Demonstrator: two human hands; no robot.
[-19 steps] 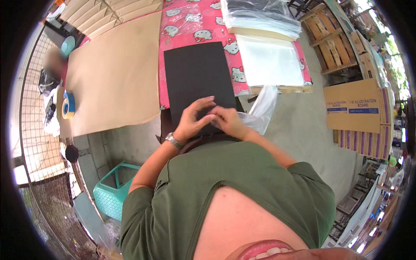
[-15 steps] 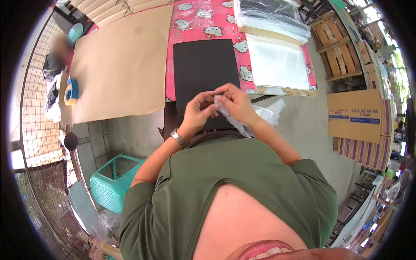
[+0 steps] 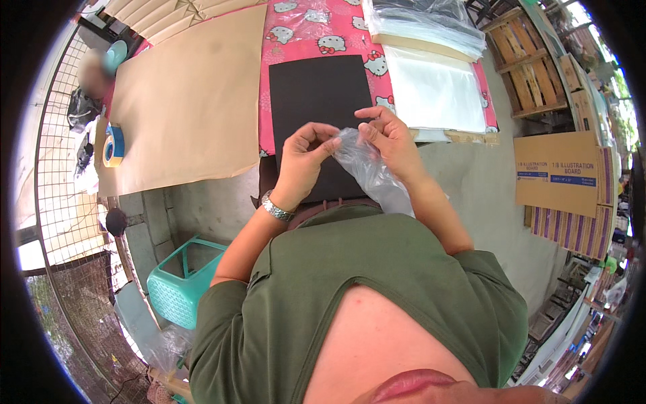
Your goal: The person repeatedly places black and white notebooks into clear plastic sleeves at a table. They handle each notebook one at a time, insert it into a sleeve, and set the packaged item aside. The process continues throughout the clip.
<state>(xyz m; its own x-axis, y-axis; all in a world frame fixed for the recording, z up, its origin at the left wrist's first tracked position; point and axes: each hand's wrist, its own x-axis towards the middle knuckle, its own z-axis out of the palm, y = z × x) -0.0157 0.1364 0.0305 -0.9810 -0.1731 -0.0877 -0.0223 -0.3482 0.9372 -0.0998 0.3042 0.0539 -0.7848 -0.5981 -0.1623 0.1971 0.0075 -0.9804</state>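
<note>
Between my hands a clear plastic bag [image 3: 385,186] hangs crumpled, trailing down toward my waist beside the right forearm. My left hand [image 3: 301,161] pinches its upper edge between thumb and fingers; a metal-banded watch circles that wrist. My right hand [image 3: 398,149] is raised at the bag's other side, index finger and thumb apart, the thumb close to the plastic; whether it touches is hard to make out. Behind both hands a black sheet of board [image 3: 319,94] lies on the pink patterned table cover [image 3: 296,50], its near part reaching toward my waist.
Brown board [image 3: 195,101] covers the table's left, with blue and yellow tape rolls [image 3: 113,146] at its edge. Clear sheets [image 3: 437,94] and a plastic-wrapped stack [image 3: 424,30] lie right. A teal stool [image 3: 178,286] stands low left, cardboard boxes [image 3: 558,172] at the right.
My right hand has moved away from the left, and its fingers have spread. The plastic bag now stretches more openly between the hands, its upper edge still in my left fingers.
</note>
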